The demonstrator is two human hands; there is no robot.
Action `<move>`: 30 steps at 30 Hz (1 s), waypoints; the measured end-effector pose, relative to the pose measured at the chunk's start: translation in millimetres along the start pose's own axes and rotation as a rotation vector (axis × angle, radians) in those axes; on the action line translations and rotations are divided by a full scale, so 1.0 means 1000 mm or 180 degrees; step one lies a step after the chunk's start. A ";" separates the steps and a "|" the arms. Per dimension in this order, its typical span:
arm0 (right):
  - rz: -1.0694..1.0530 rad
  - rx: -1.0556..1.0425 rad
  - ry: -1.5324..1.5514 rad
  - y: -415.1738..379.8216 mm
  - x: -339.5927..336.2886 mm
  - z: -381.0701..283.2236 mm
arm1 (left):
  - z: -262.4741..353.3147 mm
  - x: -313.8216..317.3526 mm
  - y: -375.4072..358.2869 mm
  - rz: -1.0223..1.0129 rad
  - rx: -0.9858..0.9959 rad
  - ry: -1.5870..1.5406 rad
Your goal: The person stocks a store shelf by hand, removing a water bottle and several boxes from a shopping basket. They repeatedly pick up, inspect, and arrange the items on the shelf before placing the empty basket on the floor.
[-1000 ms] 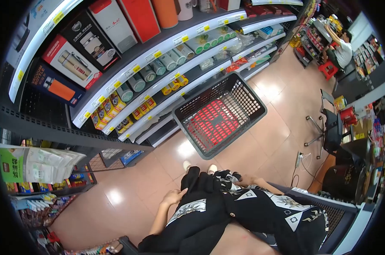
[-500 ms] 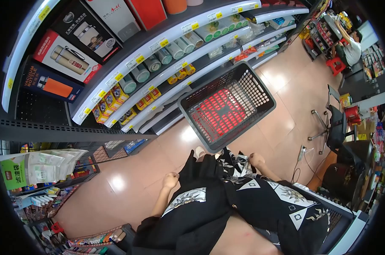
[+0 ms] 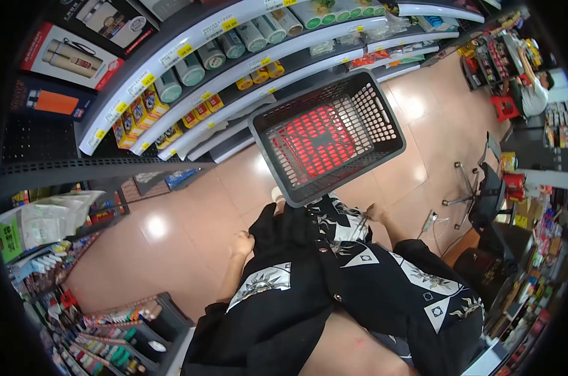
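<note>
My left hand [image 3: 242, 241] hangs low on the left with its fingers curled, against the edge of the loose black patterned shirt [image 3: 265, 319]. On the other side, my right hand [image 3: 375, 214] is also curled, close to the shirt's white-printed front. Whether either hand grips cloth is hidden. Ahead of both hands is a dark grey perforated shopping basket [image 3: 283, 196], with red showing through the holes in its bottom. Neither hand touches this basket. A light-coloured shoe tip [image 3: 278, 193] shows beside its near edge.
A curved shelf [image 3: 224, 17] with boxed bottles and jars borders the left front. Tiled floor [image 3: 190, 213] lies around the basket. On the right are an office chair [image 3: 484, 194], a power strip [image 3: 429, 220] with cables, and a person [image 3: 534, 97] near a red stool [image 3: 504, 108].
The shelves and floor have shifted up and left in view as the camera moves. My hands and the basket appear slightly higher. Both hands stay curled.
</note>
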State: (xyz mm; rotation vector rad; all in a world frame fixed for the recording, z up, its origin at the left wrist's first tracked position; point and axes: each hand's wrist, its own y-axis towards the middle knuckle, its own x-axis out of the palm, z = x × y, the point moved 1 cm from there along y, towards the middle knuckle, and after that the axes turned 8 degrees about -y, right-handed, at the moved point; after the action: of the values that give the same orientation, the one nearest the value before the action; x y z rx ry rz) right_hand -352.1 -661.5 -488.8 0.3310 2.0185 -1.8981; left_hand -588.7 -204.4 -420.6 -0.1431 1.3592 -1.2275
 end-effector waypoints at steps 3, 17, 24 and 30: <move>0.1030 0.0090 0.1677 0.049 -0.025 0.044 | 0.051 -0.003 -0.015 0.0677 -0.0278 -0.0607; 0.2229 -0.0830 0.2531 0.051 -0.260 0.043 | 0.148 0.083 -0.058 -0.0027 -0.0288 -0.0587; 0.1188 -0.1213 0.2426 0.095 -0.275 0.037 | 0.159 0.073 -0.047 0.1675 -0.0670 -0.1626; 0.1336 -0.1355 0.2593 0.111 -0.263 0.048 | 0.261 0.055 -0.047 -0.1795 -0.0344 -0.1261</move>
State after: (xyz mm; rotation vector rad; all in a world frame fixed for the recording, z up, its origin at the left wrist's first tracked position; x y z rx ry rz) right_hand -63.6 -683.2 -486.2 1.4496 2.4751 -1.1080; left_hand -426.0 -407.5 -344.7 -0.8477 1.0621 -1.4857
